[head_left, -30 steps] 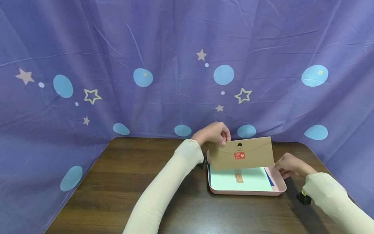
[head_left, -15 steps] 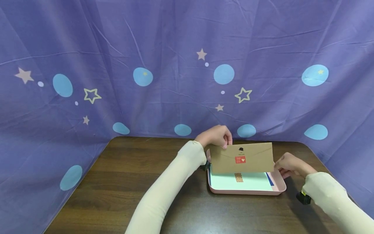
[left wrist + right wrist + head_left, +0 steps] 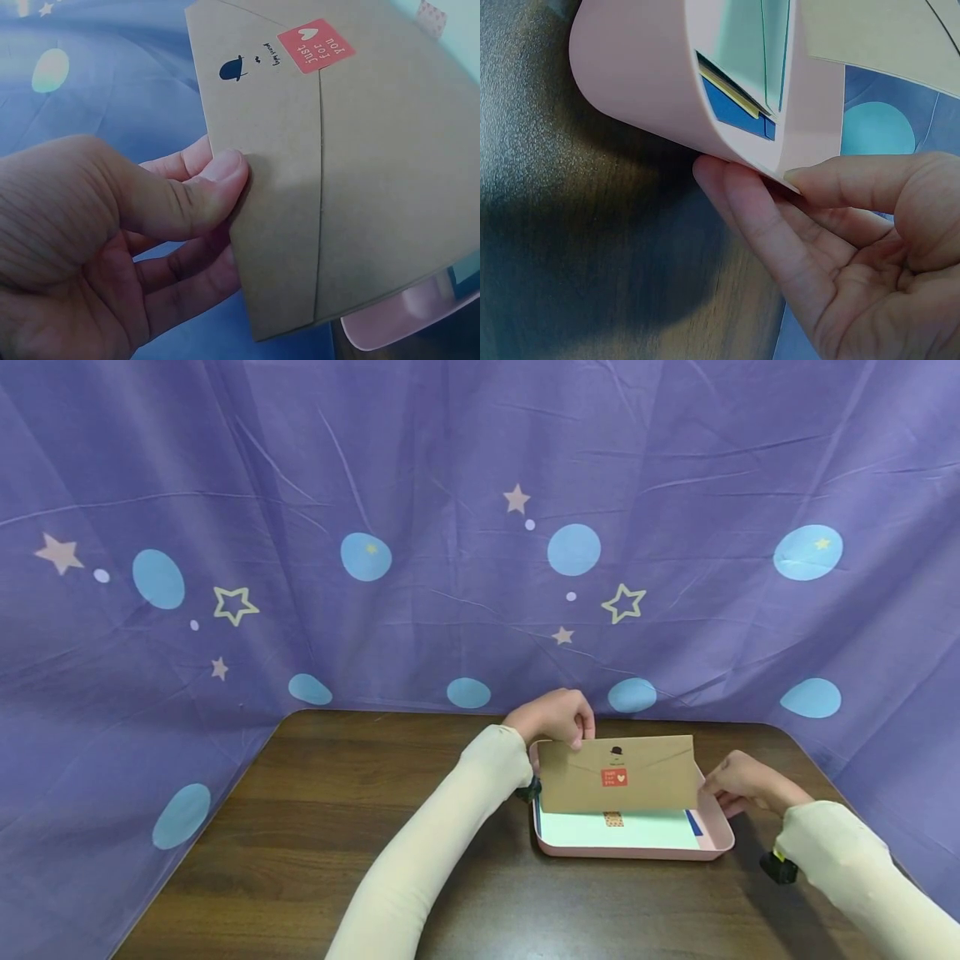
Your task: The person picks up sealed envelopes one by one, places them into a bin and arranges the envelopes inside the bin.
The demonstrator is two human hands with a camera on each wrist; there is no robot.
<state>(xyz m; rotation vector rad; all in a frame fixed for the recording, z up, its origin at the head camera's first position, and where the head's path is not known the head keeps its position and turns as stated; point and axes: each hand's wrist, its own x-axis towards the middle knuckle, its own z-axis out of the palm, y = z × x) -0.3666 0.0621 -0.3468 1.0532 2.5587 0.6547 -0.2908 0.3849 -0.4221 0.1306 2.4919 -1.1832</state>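
My left hand (image 3: 553,717) pinches the upper left edge of a brown kraft envelope (image 3: 652,777), thumb on the flap side and fingers behind. The envelope carries a red "just for you" sticker (image 3: 316,46) and a small black hat print (image 3: 232,68). It stands tilted over a pink tray (image 3: 630,852), hiding the tray's back part. Inside lies a mint-green envelope (image 3: 577,832) with a patterned sticker, on top of blue and yellow ones that show at the edges. My right hand (image 3: 750,783) pinches the tray's right rim between thumb and fingers.
The tray stands on a dark brown wooden table (image 3: 337,827), towards its right side. Behind the table hangs a purple curtain (image 3: 450,468) with stars and blue ovals. A black wrist camera (image 3: 778,867) sits below the right sleeve.
My left hand has lowered the brown envelope towards the tray, covering more of the mint-green envelope and its sticker. My right hand stays at the tray's rim.
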